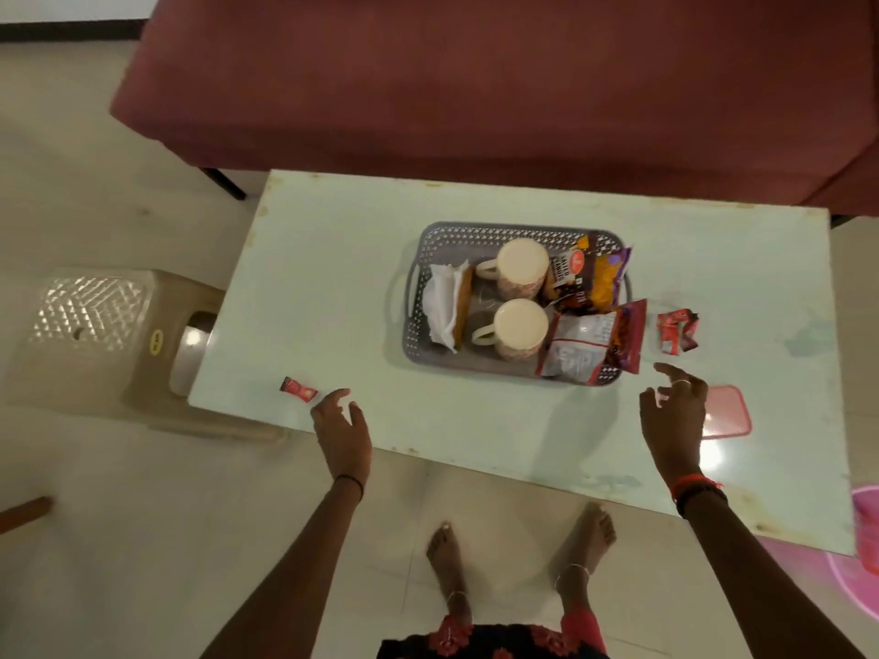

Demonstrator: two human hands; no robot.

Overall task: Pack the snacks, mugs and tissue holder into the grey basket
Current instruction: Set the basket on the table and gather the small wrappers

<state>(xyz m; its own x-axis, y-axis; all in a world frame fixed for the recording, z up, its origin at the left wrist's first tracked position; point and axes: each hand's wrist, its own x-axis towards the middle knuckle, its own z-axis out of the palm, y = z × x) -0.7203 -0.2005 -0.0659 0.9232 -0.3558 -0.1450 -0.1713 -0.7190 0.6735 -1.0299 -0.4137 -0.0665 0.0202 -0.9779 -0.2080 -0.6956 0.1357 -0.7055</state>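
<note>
A dark red sofa [499, 78] fills the far side of the room, well beyond both sets of fingers. In front of it stands the pale green table [333, 287], and both hands hover over its near edge. A beige plastic stool [95, 335] sits off beyond the left fingers' outer side. The grey basket [428, 240] lies ahead of and between the two hands, nearer the right fingertips. Inside it are the tissue holder [449, 304] on the side toward the left hand, two upturned mugs [521, 273] in the middle, and snack packets [590, 325] leaning over the rim toward the right hand. The left hand [342, 432] is spread loose and empty; a small red sachet [298, 389] lies just beside its fingertips. The right hand [675, 411] is likewise splayed, holding nothing, partly covering a pink lid [730, 411]. Red wrappers [676, 331] lie just beyond its fingers.
</note>
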